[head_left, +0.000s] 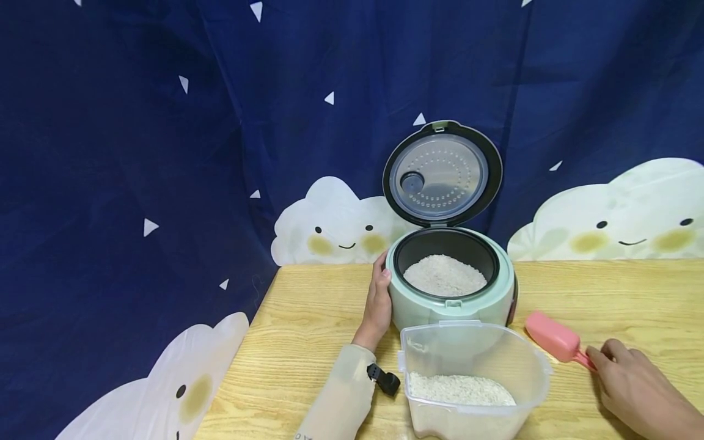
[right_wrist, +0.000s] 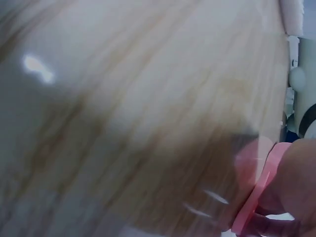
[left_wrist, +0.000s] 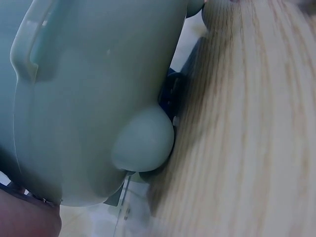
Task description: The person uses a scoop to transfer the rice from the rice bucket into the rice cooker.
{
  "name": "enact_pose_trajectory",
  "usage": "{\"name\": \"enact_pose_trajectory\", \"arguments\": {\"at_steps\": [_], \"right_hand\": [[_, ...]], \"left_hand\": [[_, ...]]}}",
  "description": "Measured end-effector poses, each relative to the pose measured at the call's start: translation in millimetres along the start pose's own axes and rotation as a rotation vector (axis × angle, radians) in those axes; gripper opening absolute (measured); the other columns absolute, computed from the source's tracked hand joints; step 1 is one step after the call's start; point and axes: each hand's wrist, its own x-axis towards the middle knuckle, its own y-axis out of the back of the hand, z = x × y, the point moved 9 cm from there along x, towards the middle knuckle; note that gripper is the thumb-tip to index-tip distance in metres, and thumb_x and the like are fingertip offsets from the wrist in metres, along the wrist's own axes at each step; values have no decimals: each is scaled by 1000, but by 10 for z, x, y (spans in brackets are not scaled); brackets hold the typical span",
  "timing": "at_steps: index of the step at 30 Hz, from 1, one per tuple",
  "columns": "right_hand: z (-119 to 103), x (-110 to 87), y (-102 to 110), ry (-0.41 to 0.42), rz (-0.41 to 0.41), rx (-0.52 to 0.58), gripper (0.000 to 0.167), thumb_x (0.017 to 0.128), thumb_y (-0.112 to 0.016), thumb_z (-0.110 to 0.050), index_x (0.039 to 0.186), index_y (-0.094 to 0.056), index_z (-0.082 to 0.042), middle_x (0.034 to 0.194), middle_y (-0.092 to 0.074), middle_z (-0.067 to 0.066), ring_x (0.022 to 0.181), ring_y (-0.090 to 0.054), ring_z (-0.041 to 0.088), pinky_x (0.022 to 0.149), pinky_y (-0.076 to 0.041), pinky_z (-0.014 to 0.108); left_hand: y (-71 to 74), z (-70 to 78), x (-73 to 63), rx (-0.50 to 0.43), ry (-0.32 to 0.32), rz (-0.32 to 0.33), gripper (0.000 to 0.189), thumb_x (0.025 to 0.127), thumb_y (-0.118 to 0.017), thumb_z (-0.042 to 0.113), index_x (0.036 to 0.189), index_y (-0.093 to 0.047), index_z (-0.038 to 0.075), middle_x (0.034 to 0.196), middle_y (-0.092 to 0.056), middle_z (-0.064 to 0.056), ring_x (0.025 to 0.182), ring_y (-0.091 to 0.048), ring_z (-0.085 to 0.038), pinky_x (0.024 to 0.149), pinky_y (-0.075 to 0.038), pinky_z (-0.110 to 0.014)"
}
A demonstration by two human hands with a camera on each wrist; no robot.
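A mint-green rice cooker (head_left: 451, 311) stands with its lid (head_left: 456, 162) raised, and white rice (head_left: 444, 275) is heaped in its dark inner pot. My left hand (head_left: 378, 305) rests against the cooker's left side, fingers extended along the wall. In the left wrist view, the cooker's lower body (left_wrist: 98, 98) and a rounded foot fill much of the picture. My right hand (head_left: 632, 376) pinches the handle of a pink scoop (head_left: 552, 336), whose bowl lies low at the tabletop, right of the cooker. The right wrist view catches the pink handle (right_wrist: 261, 190) beneath my fingers.
In front of the cooker sits a clear plastic bin (head_left: 528, 366) with loose rice (head_left: 462, 390) in its bottom. The wooden table (head_left: 308, 318) ends at a blue curtain (head_left: 137, 140) printed with clouds. A black strap device (head_left: 384, 379) is on my left sleeve.
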Motion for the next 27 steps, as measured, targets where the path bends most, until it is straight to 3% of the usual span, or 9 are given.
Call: {"name": "enact_pose_trajectory", "arguments": {"at_steps": [5,12,16,19,23,27], "right_hand": [[-4,13,5,-12,-14,6,13,76,-68,1,83,-58,-2,77,-47,7,64,-39,19,58,-37,36],[-27,-12,23,13,53,34,15,72,-69,1,86,-62,-1,76,-51,6,65,-43,19,58,-40,37],[83,25,-90,-60,-100,76,21,84,-70,-5,102,-72,4,84,-58,6,68,-50,17,56,-43,38],[204,50,-172,-158,-279,80,33,96,-67,-18,118,-72,5,95,-63,8,77,-58,22,57,-45,44],[303,84,-115,-225,-291,109,36,101,-61,-31,116,-73,-1,100,-67,13,87,-63,29,58,-47,54],[412,91,-54,-272,-256,139,49,101,-60,-43,116,-69,3,102,-66,24,81,-65,32,60,-48,58]], "left_hand": [[12,-13,-5,-1,10,8,60,103,-27,32,160,-32,17,166,-38,-6,154,-35,-24,131,-21,-47],[49,-25,-17,21,23,-19,59,104,-28,34,161,-32,19,167,-37,-5,156,-33,-25,131,-20,-48],[120,-43,-62,54,61,-28,58,105,-30,36,162,-32,23,169,-36,-1,158,-31,-24,132,-20,-49],[160,-33,-78,121,91,-27,59,106,-31,41,162,-31,26,169,-34,2,158,-30,-21,132,-21,-48],[259,63,-74,253,88,-41,60,107,-28,46,163,-30,25,167,-38,-1,156,-34,-23,130,-27,-50],[507,184,-96,376,74,-54,55,110,-27,47,161,-34,27,166,-40,-2,155,-37,-27,128,-30,-54]]}}
